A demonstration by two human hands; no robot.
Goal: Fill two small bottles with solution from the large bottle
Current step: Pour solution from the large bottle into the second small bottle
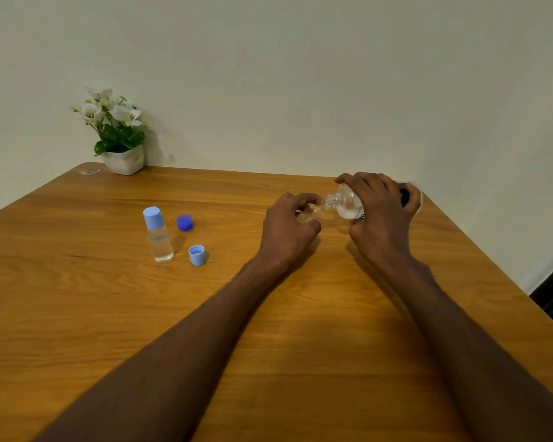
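Observation:
My right hand [382,215] grips the large clear bottle [348,202], tipped on its side with its open neck pointing left. Its mouth meets the top of a small clear bottle [310,215], which my left hand [289,228] holds with curled fingers; most of that bottle is hidden by the hand. A second small bottle [158,234] with a light blue cap stands upright at the left and holds clear liquid. Next to it lie a dark blue cap [185,223] and a light blue cap [197,255], open side up.
A white pot of white flowers [118,135] stands at the wooden table's [268,346] far left corner, against the wall. The table's right edge runs diagonally just beyond my right hand. A small clear scrap [90,172] lies beside the pot.

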